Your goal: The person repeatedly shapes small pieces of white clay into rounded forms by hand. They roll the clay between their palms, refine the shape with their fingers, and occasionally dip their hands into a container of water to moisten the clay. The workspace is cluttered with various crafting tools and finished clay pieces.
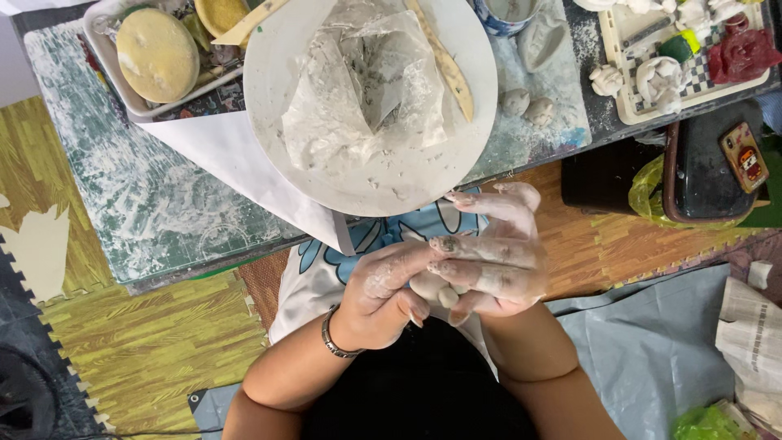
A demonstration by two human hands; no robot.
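Both hands are meeting over the lap, just below the table (pixel 122 204) edge, at 6 o'clock from the plate (pixel 277 98). The left hand (pixel 387 293) is lying palm up, its wrist bent inward and carrying a bracelet (pixel 332 338); its forearm is running down toward 7 o'clock. The right hand (pixel 497 261) is lying across it, palm down, with its fingers (pixel 464 244) pointing toward 9 o'clock and its forearm running down toward 5 o'clock. Both hands are coated with white clay residue.

A clay lump (pixel 436 289) is sitting between the two palms. The left fingers are curling up around it from below, and the right fingers are closing over it from above, so both hands are gripping it. Only a small pale part of the lump is showing between the thumbs.

On the plate a plastic bag (pixel 358 90) is lying crumpled, with a wooden tool (pixel 448 69) at its 3 o'clock side. Two clay balls (pixel 525 106) are resting on the table at 3 o'clock from the plate. A tray (pixel 631 110) of clay figures is standing at the table's far right.
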